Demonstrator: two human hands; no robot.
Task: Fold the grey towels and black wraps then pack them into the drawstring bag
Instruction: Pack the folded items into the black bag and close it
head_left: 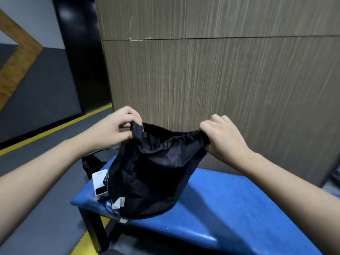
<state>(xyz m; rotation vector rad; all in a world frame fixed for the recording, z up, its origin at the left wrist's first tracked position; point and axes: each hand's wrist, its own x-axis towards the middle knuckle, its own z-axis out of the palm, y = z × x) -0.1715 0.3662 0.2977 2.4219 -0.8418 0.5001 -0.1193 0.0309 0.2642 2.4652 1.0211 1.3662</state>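
A black drawstring bag [152, 173] stands bulging on the blue bench [230, 208], its gathered mouth stretched wide between my hands. My left hand [117, 126] pinches the left side of the rim. My right hand [224, 135] grips the right side of the rim, fingers curled over the hem. White labels show at the bag's lower left. No grey towels or black wraps are visible outside the bag; what is inside is hidden by the dark fabric.
A white box-shaped device [99, 184] lies on the bench's left end, partly behind the bag, with black cords [92, 159] beyond it. A wood-grain wall panel [220, 70] rises right behind the bench. Grey floor with yellow lines [55, 127] lies to the left.
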